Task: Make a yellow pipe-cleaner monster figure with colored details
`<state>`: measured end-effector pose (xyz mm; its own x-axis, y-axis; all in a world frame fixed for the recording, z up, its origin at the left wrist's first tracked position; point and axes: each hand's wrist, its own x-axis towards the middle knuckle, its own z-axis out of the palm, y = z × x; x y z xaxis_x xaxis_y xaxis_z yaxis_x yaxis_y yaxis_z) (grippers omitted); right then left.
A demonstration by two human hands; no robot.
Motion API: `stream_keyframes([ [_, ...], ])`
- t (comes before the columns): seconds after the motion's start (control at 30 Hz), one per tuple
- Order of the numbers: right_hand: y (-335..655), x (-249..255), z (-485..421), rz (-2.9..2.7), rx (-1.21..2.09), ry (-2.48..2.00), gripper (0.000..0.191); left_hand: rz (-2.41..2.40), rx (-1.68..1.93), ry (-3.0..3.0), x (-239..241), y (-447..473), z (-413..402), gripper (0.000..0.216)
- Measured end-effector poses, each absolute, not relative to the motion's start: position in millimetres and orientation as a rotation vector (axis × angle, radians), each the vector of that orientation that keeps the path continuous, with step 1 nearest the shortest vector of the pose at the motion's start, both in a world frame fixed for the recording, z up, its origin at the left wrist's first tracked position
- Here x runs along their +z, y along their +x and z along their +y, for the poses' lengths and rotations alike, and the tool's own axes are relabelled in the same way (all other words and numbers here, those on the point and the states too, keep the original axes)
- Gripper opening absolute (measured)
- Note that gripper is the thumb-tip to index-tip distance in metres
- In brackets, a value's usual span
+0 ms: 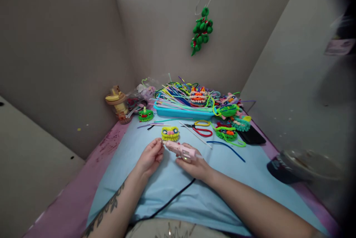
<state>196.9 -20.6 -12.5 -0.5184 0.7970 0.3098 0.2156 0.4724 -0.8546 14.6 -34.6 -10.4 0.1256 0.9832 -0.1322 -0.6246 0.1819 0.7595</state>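
A pink hot glue gun is gripped in my right hand, its nozzle pointing left and a black cord running down from it. My left hand is closed in a pinch right at the nozzle tip. Whatever sits between those fingertips is too small to make out. Just beyond both hands lies a yellow fuzzy pipe-cleaner face with round eyes and a pink nose. Scissors with one red and one yellow handle rest open to its right.
Behind stands a blue tray heaped with pipe cleaners. A green fuzzy face lies left; several more and a black phone lie right. A blue pipe cleaner curves across the cloth. A cup stands far left, a dark-based container at right.
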Motion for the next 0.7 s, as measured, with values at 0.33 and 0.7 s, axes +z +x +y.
stream_keyframes([
  [0.33,192.6,-24.2,-21.3,-2.005,0.844,-0.826,0.006,0.761,1.270,0.616,-12.2,15.2,-36.4,0.029],
  [0.7,193.0,-27.3,-21.5,-2.004,0.841,-0.837,0.013,0.762,1.266,0.624,-14.5,14.3,-35.6,0.027],
])
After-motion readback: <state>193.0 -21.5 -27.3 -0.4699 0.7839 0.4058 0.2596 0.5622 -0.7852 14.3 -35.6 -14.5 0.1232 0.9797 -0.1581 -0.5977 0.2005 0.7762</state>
